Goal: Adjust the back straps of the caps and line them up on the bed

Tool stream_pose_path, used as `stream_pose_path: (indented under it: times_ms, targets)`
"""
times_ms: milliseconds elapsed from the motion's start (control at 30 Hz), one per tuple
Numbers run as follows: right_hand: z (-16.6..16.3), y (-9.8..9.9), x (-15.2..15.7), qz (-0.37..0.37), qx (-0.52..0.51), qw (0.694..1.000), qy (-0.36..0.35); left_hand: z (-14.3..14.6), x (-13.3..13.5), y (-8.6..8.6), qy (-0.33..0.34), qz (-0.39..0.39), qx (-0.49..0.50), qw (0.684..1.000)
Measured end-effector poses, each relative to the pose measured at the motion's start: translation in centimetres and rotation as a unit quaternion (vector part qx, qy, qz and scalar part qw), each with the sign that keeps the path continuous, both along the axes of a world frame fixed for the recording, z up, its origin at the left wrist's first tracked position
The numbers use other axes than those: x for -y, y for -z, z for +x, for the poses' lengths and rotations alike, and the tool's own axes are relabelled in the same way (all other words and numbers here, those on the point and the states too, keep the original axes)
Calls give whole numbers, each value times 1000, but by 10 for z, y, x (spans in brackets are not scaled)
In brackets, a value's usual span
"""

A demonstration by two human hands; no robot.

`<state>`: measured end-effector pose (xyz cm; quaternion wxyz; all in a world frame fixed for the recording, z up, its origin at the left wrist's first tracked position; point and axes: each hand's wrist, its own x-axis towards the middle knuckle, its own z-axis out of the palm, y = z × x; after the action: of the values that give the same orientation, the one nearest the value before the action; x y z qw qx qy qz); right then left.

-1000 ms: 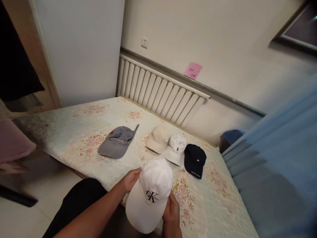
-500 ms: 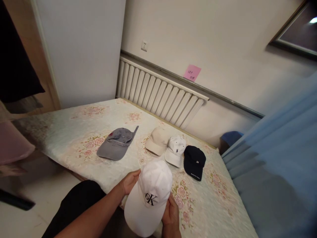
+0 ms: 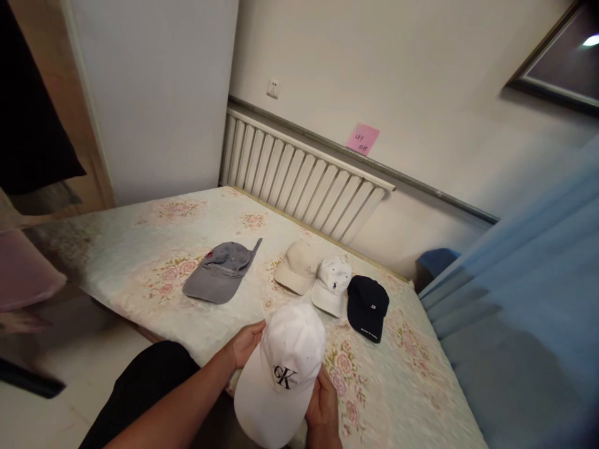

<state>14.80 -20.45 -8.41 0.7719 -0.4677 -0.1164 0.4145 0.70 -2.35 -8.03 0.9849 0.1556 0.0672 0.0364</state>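
Observation:
Between my two hands is a white baseball cap (image 3: 294, 340) with black "CK" lettering, its brim tilted down toward me. My left hand (image 3: 248, 343) grips its left side, the fingertips partly hidden behind the crown. On the opposite edge, my right hand (image 3: 324, 399) holds the cap from below, with some fingers out of sight under it. Beyond it on the bed lie a beige cap (image 3: 297, 265), a smaller white cap (image 3: 333, 282) with a dark emblem, and a black cap (image 3: 367, 305), side by side. A grey cap (image 3: 223, 271) with its strap sticking out rests farther left.
The caps lie on a bed with a floral cover (image 3: 187, 227). Behind it a white radiator (image 3: 299, 174) runs along the wall, under a pink note (image 3: 364, 138). A blue curtain (image 3: 524, 299) hangs at the right; pink fabric (image 3: 28, 268) is at the left.

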Motion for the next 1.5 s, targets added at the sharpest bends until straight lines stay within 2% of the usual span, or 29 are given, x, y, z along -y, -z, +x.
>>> stream_pose_path:
  times_ms: [133,400,700,933,1233,1500]
  targets:
    - [-1,-1,-1,-6,23,1000,19,0,0,0,4,-1,8,1000]
    - [-3,-4,-3,46,-91,994,-45,1,-2,5,6,3,12,1000]
    - [-5,-10,-1,30,-42,998,-18,0,-2,5,2,-1,9,1000]
    - [-5,-9,-2,33,-44,998,-24,1,-2,7,-1,-2,5,1000]
    - [-9,-17,-2,21,-30,999,-20,1,-3,9,0,4,13,1000]
    - [-7,-12,-2,30,-36,999,-16,0,-2,6,5,2,17,1000]
